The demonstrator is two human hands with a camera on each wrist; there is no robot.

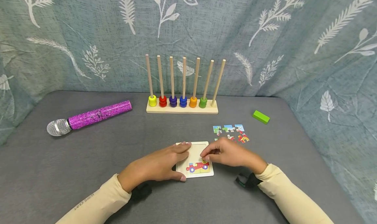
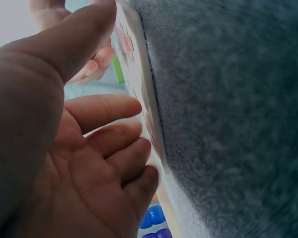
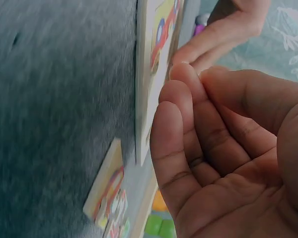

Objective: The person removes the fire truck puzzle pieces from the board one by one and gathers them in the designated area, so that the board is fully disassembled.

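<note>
A pale wooden puzzle tray (image 1: 194, 149) lies in front of me with joined pieces of a red vehicle (image 1: 198, 167) at its near right. My left hand (image 1: 163, 163) rests on the tray's left side, fingers extended on top and thumb at the near edge. In the left wrist view its fingertips (image 2: 134, 106) touch the tray's rim. My right hand (image 1: 228, 153) pinches a small puzzle piece (image 1: 204, 160) with some yellow showing, just above the joined pieces. Its fingers hide most of that piece. Several loose puzzle pieces (image 1: 239, 128) lie beyond the right hand, partly covered by it.
At the back stands a wooden peg rack (image 1: 182, 110) with coloured beads on its tall rods. A purple glittery microphone (image 1: 98, 115) lies at the left. A green block (image 1: 260, 117) is at the right. Patterned cloth (image 1: 206, 37) hangs behind the grey table (image 1: 88, 158).
</note>
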